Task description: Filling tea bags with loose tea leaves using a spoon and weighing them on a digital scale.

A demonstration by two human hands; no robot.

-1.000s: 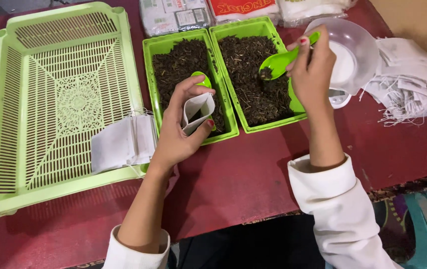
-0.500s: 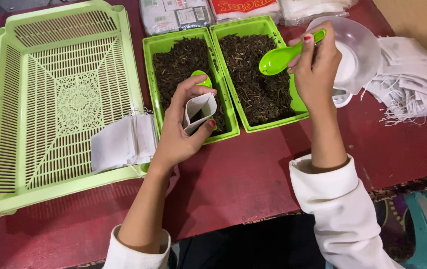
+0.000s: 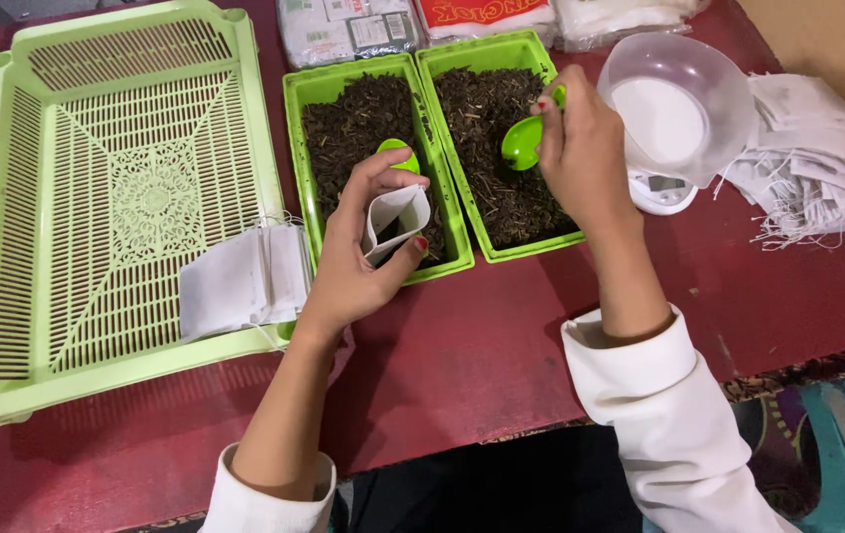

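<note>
Paper is what we have in our left hand (image 3: 358,266): a small white filter bag (image 3: 395,219), pinched open between thumb and fingers, its mouth gaping over the near end of the left green tub (image 3: 375,163). We judge it feather-light, limp and easy to crush or tear, so the sensible hold is at the upper edges, as now, leaving the mouth free. Our right hand (image 3: 585,148) has its fingers closed round the handle of a green plastic spoon (image 3: 523,143), bowl down over the right green tub (image 3: 501,148), just beside the first. The spoon looks stiff and light; the dark loose leaf in both tubs is dry, crumbly and prone to spill.

Behind the left tub lie flat packets: a white one with a grey printed label (image 3: 348,28), a red-and-white one (image 3: 486,15), a clear one (image 3: 624,15). Left of that tub sits a slotted green tray (image 3: 107,197) with filled white bags (image 3: 245,281) at its near corner. Right of both tubs stand a clear bowl on a small white scale (image 3: 674,123) and a heap of empty stringed bags (image 3: 812,148).
</note>
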